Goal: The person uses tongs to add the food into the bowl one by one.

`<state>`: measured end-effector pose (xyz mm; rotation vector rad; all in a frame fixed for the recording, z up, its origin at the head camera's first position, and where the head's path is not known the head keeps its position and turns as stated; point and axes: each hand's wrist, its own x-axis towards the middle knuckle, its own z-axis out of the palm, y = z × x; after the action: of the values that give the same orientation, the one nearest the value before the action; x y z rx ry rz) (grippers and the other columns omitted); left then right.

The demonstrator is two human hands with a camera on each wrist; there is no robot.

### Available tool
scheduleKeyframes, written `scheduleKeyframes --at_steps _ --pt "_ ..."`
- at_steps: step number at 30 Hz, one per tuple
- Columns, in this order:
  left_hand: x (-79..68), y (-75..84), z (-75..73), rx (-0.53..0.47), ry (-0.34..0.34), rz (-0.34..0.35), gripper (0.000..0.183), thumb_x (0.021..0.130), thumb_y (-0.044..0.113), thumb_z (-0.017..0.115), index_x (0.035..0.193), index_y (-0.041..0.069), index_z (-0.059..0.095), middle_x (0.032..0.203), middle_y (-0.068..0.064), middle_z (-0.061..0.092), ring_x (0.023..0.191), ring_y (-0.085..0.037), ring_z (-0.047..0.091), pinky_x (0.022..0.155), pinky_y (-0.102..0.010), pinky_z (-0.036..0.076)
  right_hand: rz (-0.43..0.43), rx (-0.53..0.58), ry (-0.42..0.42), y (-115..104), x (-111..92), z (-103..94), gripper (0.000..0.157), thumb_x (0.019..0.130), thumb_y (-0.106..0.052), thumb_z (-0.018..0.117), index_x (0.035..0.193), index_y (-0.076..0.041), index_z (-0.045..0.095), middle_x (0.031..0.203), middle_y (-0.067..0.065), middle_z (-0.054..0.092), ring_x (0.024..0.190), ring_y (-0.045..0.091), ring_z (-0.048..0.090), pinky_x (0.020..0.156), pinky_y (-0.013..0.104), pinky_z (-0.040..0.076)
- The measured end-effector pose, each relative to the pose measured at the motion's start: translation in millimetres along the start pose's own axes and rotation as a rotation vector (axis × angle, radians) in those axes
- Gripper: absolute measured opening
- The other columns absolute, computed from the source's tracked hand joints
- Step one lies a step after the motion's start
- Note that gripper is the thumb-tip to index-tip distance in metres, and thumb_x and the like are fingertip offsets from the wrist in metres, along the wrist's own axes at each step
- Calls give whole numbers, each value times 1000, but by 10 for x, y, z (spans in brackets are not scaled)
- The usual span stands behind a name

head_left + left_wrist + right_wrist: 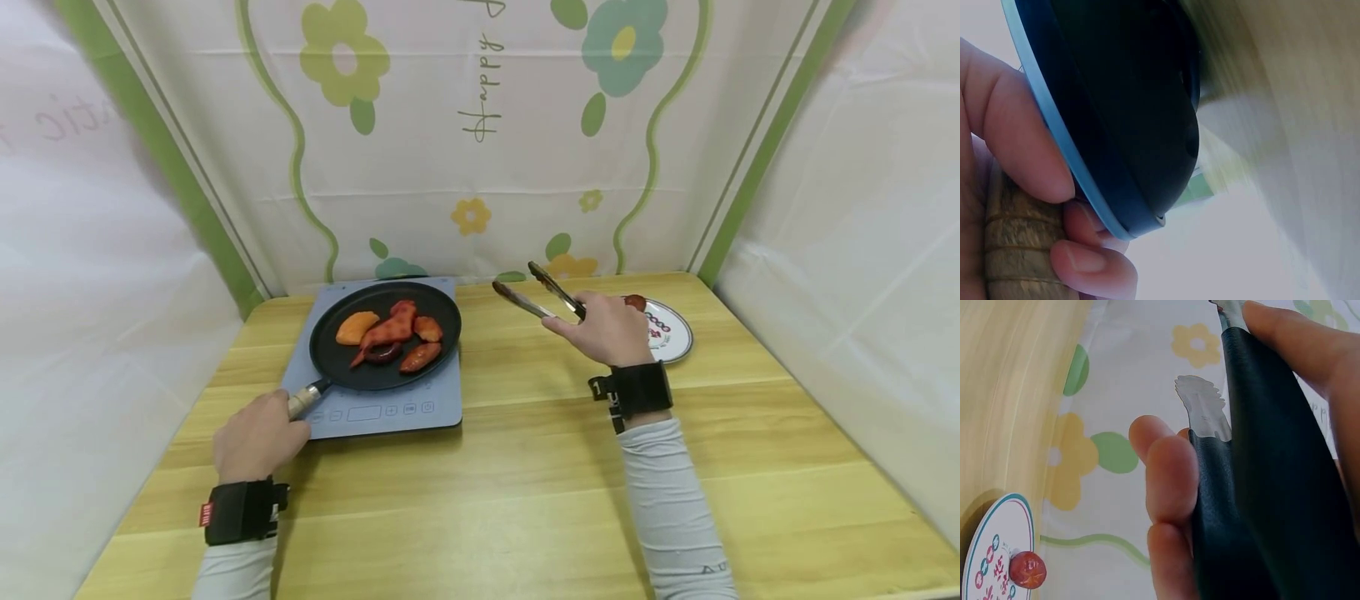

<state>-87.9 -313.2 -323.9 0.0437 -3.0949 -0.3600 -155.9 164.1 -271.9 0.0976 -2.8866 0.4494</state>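
Observation:
In the head view my left hand (258,437) grips the wooden handle (303,401) of a black frying pan (352,379). The left wrist view shows its fingers curled round that ringed handle (1025,250). Several pieces of food lie in the pan, among them an orange piece (357,327) and a reddish, squid-like piece (392,327). My right hand (611,327) holds metal tongs (521,301) with black grips, the tips spread apart above the table. Nothing is between the tips. Behind that hand, a white plate (675,340) carries a small reddish-brown round piece (1027,570).
The pan sits on a grey-blue induction cooker (442,404) with a touch panel along its front. A wooden table (495,500) lies beneath everything. A white flowered curtain (420,167) hangs behind, and pale sheets (862,250) close off both sides.

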Motion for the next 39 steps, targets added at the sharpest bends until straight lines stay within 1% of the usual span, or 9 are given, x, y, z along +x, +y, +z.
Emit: scheduleKeyframes --at_steps 2,7,13,20,27,30,34,36,39 --pt "-4 2 -10 1 -5 0 12 74 21 50 76 10 45 68 -5 41 56 -21 41 46 -37 30 10 3 -1 21 2 -6 76 77 -75 52 125 -16 57 79 2 60 58 21 52 47 38 36" --pt "-8 4 -11 2 -9 -4 12 74 21 50 76 10 45 68 -5 41 56 -21 41 46 -36 30 33 4 -6 82 3 -6 80 77 -77 50 127 -15 55 94 7 62 61 22 53 47 39 36" --pt "-18 13 -10 -1 -2 -3 11 74 21 49 75 10 45 67 -5 41 56 -21 41 46 -36 30 66 14 -8 180 -4 2 78 76 -77 50 127 -18 56 92 4 61 66 24 55 50 40 36" --pt "-17 16 -16 0 1 3 11 74 21 49 75 10 45 67 -5 41 55 -21 41 46 -36 30 117 -1 12 309 -2 7 80 76 -79 49 128 -19 55 102 9 61 77 27 56 55 42 37" --pt "-16 19 -19 -2 -10 0 11 74 21 49 76 10 45 68 -5 41 56 -22 41 46 -36 30 149 2 -1 414 -11 3 93 71 -87 40 130 -16 54 113 13 59 90 32 57 66 46 39" --pt "-23 20 -24 -2 -5 5 11 74 20 49 76 10 45 68 -5 41 56 -21 41 46 -36 30 154 6 6 456 -11 4 88 72 -86 42 124 -17 57 108 11 60 89 31 57 66 46 38" --pt "-35 19 -20 -3 1 6 11 73 20 50 76 10 45 68 -5 41 56 -21 41 46 -37 30 158 0 29 516 0 20 74 75 -80 47 114 -19 61 100 8 61 85 29 58 66 46 38" --pt "-37 18 -15 -5 -1 4 11 74 20 50 76 10 45 68 -5 41 56 -22 41 46 -37 30 159 -8 33 541 0 30 72 76 -79 48 114 -19 62 100 8 62 86 29 58 67 47 38" --pt "-32 18 -12 -6 3 4 11 74 20 50 76 10 45 68 -5 41 56 -22 41 46 -37 30 163 -13 31 576 0 43 73 76 -79 48 115 -18 62 99 8 62 84 28 58 67 47 38"
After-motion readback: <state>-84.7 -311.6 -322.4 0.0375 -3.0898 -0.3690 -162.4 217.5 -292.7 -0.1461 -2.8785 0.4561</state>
